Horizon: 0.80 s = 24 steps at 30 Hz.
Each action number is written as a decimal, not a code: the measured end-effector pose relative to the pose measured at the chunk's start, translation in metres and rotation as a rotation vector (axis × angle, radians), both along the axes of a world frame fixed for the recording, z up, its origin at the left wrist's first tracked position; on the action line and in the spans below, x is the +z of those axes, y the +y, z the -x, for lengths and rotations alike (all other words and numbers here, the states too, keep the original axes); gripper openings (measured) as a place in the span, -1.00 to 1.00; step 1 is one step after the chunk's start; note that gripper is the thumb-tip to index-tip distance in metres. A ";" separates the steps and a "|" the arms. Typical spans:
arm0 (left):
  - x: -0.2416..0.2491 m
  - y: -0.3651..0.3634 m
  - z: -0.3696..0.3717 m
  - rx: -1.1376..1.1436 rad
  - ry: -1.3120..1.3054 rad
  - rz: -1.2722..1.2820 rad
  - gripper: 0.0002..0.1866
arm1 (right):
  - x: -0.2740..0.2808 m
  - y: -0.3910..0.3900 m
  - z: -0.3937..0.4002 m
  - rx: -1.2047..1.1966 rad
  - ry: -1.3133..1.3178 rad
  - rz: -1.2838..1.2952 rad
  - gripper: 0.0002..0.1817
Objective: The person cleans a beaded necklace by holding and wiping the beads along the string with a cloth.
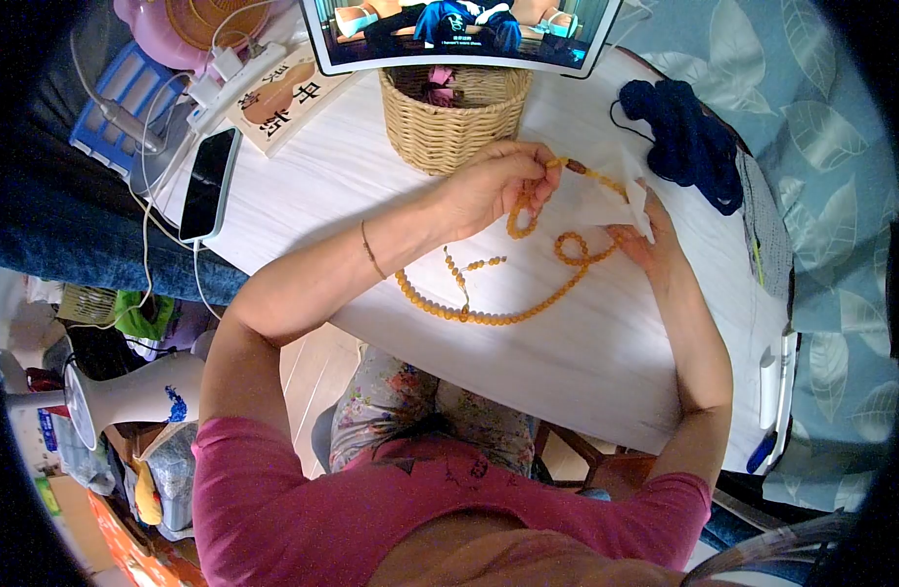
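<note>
A long strand of amber-coloured beads (498, 320) lies in a curve on the white table, with two short beaded tails at its middle. My left hand (498, 186) pinches part of the strand between thumb and fingers, and a loop of beads hangs below it. A darker brown bead (576, 166) sits on the stretch between my hands. My right hand (653, 235) is closed around a thin white tissue (616, 196), which partly wraps the beads. Another small loop of the strand rests beside its fingers. The right fingertips are partly hidden by the tissue.
A wicker basket (454, 117) stands behind my hands, under a tablet (459, 39) showing a video. Dark blue yarn (679, 147) lies at the right. A phone (211, 186) on a cable, a book (283, 103) and a power strip (236, 83) are at the left.
</note>
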<state>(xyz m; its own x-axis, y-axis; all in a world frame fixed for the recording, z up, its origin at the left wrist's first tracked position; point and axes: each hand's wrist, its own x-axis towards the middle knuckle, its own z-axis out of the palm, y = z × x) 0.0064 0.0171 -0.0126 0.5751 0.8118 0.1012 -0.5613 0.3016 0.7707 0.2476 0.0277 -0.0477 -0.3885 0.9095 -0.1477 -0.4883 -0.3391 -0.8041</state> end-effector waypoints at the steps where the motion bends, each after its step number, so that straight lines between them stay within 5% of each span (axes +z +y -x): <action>1: 0.000 0.000 0.001 -0.016 0.028 -0.026 -0.90 | 0.002 -0.002 0.002 -0.026 -0.041 0.006 -0.53; 8: -0.002 0.004 0.008 -0.134 -0.071 0.128 -0.87 | -0.007 0.001 -0.007 -0.142 -0.162 0.087 -0.62; 10: -0.002 0.005 0.008 -0.126 -0.034 0.069 -0.85 | -0.033 0.010 -0.015 -0.215 -0.698 -0.463 -0.65; 12: -0.002 0.005 0.007 -0.096 -0.024 0.023 -0.83 | -0.036 0.011 -0.020 -0.165 -0.621 -0.482 -0.67; 14: -0.002 0.003 0.002 -0.044 -0.039 -0.008 -0.82 | 0.003 -0.002 -0.003 -0.002 0.059 0.043 -0.67; 16: 0.001 0.001 0.000 -0.014 -0.031 0.028 -0.87 | 0.002 -0.001 0.001 -0.089 -0.003 0.057 -0.69; 19: -0.003 0.003 0.001 -0.038 0.014 -0.022 -0.89 | -0.016 0.006 -0.018 -0.087 -0.719 -0.495 -0.64; 21: -0.006 0.004 0.001 -0.080 0.033 -0.046 -0.88 | -0.020 0.007 -0.023 -0.041 -0.748 -0.518 -0.60; 24: -0.005 0.004 0.003 -0.141 0.016 0.020 -0.86 | -0.008 0.003 -0.014 0.001 -0.134 0.016 -0.57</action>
<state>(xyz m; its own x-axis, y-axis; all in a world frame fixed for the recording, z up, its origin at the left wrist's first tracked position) 0.0033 0.0208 -0.0178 0.6850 0.7246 0.0759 -0.5003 0.3921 0.7720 0.2615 0.0309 -0.0560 -0.3656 0.9060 -0.2132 -0.3767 -0.3534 -0.8563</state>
